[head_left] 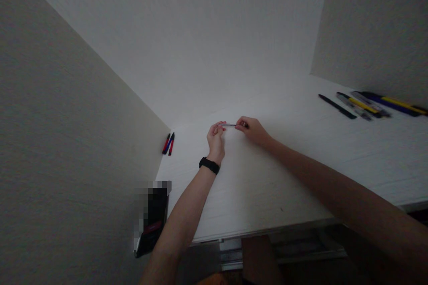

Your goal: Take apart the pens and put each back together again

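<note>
Near the back of the white table, my left hand and my right hand face each other with a thin pen stretched level between them. The pen's body looks clear or pale, with a dark part toward the right. My left fingers pinch its left end. At the other end, my right fingers close around the dark part; whether that is a cap or the tip is too small to tell. A black watch is on my left wrist.
Several red and blue pens or markers lie by the left wall. On the right lie a black pen, clear and yellow pens, and a blue one. A dark, partly blurred object sits at the table's left edge.
</note>
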### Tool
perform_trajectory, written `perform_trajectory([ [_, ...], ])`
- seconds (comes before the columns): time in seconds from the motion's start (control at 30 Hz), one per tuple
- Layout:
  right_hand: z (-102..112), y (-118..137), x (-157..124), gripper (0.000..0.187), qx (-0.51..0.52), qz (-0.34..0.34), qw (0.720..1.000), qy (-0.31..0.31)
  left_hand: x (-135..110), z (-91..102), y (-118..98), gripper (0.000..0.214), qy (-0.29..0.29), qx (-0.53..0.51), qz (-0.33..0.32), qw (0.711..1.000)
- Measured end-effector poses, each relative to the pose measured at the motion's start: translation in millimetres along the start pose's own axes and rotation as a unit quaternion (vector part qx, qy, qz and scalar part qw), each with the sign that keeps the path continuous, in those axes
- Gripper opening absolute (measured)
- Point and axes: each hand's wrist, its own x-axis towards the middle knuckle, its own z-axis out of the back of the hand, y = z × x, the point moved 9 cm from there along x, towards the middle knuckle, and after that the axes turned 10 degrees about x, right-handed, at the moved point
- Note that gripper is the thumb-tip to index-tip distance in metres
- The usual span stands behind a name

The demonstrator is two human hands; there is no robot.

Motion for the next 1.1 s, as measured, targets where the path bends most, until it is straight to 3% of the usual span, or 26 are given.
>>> perform_trajectory([
  [0.1, -2.3, 0.2, 0.2, 0.026, 0.0, -0.006, 1.0, 0.017, 0.3, -0.6, 0.2, 0.017, 0.004, 0.009, 0.001, 1.0],
  [0.3, 3.3, -4.0, -0.4, 0.021, 0.042, -0.012, 0.999, -0.024, 0.6, -0.1, 1.0, 0.011, 0.002, 0.011, 0.0, 1.0],
  [0.5, -1.9, -5.5, 0.5, 0.024, 0.029, -0.026, 0.999, 0.011, 0.5, 0.4, -0.3, 0.01, 0.004, 0.016, -0.008, 1.0],
  [0.8, -2.2, -6.4, -1.0, 0.015, 0.034, -0.022, 0.999, 0.002, 0.7, 0.3, 0.4, 0.008, 0.007, 0.024, -0.014, 1.0],
  [0.9, -4.3, -5.0, -0.6, 0.023, 0.022, -0.019, 0.999, 0.023, 0.6, -0.4, 0.4, 0.008, 0.01, 0.021, -0.013, 1.0],
  [1.1, -1.9, -4.2, 0.2, 0.021, 0.017, -0.005, 1.0, 0.001, -0.7, -1.0, -1.8, 0.005, 0.004, 0.015, -0.013, 1.0],
])
